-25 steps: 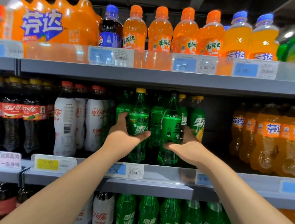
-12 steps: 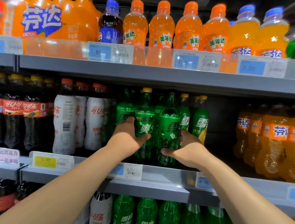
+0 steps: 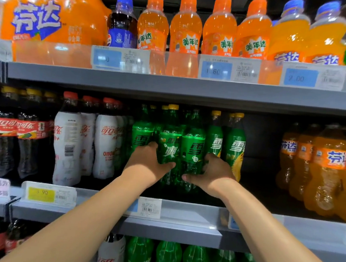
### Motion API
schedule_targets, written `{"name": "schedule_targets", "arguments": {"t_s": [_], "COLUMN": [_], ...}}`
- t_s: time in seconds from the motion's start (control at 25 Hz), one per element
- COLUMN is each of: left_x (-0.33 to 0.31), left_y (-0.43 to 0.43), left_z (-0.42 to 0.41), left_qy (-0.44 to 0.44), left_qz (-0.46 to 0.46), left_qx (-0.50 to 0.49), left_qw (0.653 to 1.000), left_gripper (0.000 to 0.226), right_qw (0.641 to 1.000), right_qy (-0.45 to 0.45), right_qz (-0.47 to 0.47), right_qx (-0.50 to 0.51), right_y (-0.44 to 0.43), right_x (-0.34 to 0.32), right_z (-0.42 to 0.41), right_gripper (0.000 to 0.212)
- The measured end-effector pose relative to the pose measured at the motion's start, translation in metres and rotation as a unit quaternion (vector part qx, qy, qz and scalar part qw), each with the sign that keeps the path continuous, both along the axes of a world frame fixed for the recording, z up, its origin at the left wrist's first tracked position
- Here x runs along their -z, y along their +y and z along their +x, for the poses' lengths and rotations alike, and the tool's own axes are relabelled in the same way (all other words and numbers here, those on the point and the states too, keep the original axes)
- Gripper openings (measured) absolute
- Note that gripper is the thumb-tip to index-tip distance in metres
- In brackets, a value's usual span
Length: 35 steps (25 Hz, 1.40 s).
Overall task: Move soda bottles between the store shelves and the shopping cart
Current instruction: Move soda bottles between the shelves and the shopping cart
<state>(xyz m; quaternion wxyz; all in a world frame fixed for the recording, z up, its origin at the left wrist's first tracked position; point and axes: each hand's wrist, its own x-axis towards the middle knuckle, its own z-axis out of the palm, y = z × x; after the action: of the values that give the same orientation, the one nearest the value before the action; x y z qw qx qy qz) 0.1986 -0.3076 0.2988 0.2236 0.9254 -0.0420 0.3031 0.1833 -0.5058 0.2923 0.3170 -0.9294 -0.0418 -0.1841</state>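
Both arms reach into the middle shelf [image 3: 181, 214]. The left grip [image 3: 147, 164] curls round a yellow-capped Sprite bottle [image 3: 169, 143]. The right grip [image 3: 212, 172] wraps the neighbouring Sprite bottle [image 3: 193, 141]. Both bottles are upright, side by side, with white Coca-Cola bottles [image 3: 69, 138] to their left.

- "芬达", white on blue, stood on orange shrink-wrapped multipack [image 3: 37, 18], top shelf.
- Pepsi roundel sat on blue-capped dark cola bottle [image 3: 121, 36].
- "美年达" ran across orange-capped orange soda bottles [image 3: 190, 41].
- First blue price tag [image 3: 216, 71] read "1.80"; second blue price tag [image 3: 300, 78] read "2.00".
- Yellow price tag [image 3: 41, 193] read "3.90".
- "可口可乐" showed on red-labelled dark cola bottles [image 3: 5, 125] and on white-sleeved cola bottles [image 3: 107, 131].
- "爽" stood on yellow-capped green plastic bottle [image 3: 169, 149]; "雪" on neighbouring green plastic bottle [image 3: 193, 149].
- "芬达" appeared on orange-labelled orange soda bottles [image 3: 335, 157], middle shelf.
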Motion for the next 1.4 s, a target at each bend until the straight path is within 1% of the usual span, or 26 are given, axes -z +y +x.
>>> {"name": "schedule_targets", "arguments": {"t_s": [0.08, 0.16, 0.24, 0.36, 0.44, 0.56, 0.6, 0.68, 0.72, 0.8, 0.84, 0.92, 1.08, 1.2, 1.32, 1.4], "left_x": [0.001, 0.001, 0.001, 0.000, -0.001, -0.001, -0.001, -0.001, -0.001, -0.001, -0.001, -0.001, -0.002, -0.003, -0.001, 0.001], "left_y": [0.001, -0.001, -0.002, -0.002, -0.004, -0.003, -0.003, -0.002, -0.001, 0.000, 0.000, 0.001, 0.002, 0.000, 0.000, 0.000], "left_z": [-0.001, -0.001, 0.000, 0.000, -0.001, 0.000, 0.000, 0.002, 0.002, 0.003, 0.004, 0.005, 0.005, 0.003, 0.001, 0.000], "left_qy": [0.020, 0.041, 0.052, 0.061, 0.058, 0.055, 0.057, 0.063, 0.063, 0.058, 0.055, 0.052, 0.063, 0.067, 0.064, 0.062], "left_qz": [-0.002, -0.002, -0.003, 0.021, 0.030, 0.036, 0.030, 0.017, 0.014, 0.008, 0.006, 0.006, 0.015, 0.029, -0.035, -0.052], "left_qx": [0.003, 0.006, 0.002, -0.014, -0.022, -0.028, -0.026, -0.022, -0.022, -0.023, -0.022, -0.017, -0.018, -0.009, 0.021, 0.027], "left_qw": [1.000, 0.999, 0.999, 0.998, 0.998, 0.997, 0.998, 0.998, 0.998, 0.998, 0.998, 0.998, 0.998, 0.997, 0.997, 0.996], "left_gripper": [0.072, 0.067, 0.060, 0.048, 0.049, 0.052, 0.052, 0.053, 0.054, 0.057, 0.058, 0.060, 0.058, 0.052, 0.031, 0.024], "right_qw": [1.000, 1.000, 1.000, 1.000, 1.000, 0.996, 0.995, 0.996, 0.996, 0.996, 0.996, 0.994, 0.998, 0.998, 0.995, 0.993], "right_qy": [0.009, 0.013, 0.010, 0.007, 0.013, 0.050, 0.064, 0.070, 0.056, 0.026, 0.022, 0.020, -0.007, -0.049, -0.039, -0.028], "right_qz": [0.011, 0.011, 0.005, 0.000, -0.020, -0.075, -0.075, -0.062, -0.067, -0.083, -0.091, -0.106, -0.059, -0.026, -0.011, -0.025], "right_qx": [-0.019, -0.019, -0.007, -0.001, 0.000, -0.003, -0.008, -0.013, -0.009, 0.002, 0.003, 0.004, -0.002, -0.029, -0.089, -0.114], "right_y": [-0.002, -0.002, -0.002, 0.001, 0.003, 0.003, 0.002, 0.003, 0.005, 0.007, 0.007, 0.006, 0.007, 0.008, 0.009, 0.008], "right_x": [0.002, 0.002, 0.002, -0.001, -0.008, -0.024, -0.028, -0.029, -0.026, -0.015, -0.011, -0.007, -0.006, -0.005, -0.003, -0.001], "right_z": [0.001, 0.000, 0.000, 0.001, 0.000, 0.003, 0.003, 0.005, 0.007, 0.013, 0.014, 0.016, 0.010, 0.007, 0.005, 0.005], "right_gripper": [0.093, 0.093, 0.089, 0.081, 0.080, 0.086, 0.085, 0.074, 0.062, 0.048, 0.046, 0.048, 0.039, 0.023, 0.013, 0.013]}}
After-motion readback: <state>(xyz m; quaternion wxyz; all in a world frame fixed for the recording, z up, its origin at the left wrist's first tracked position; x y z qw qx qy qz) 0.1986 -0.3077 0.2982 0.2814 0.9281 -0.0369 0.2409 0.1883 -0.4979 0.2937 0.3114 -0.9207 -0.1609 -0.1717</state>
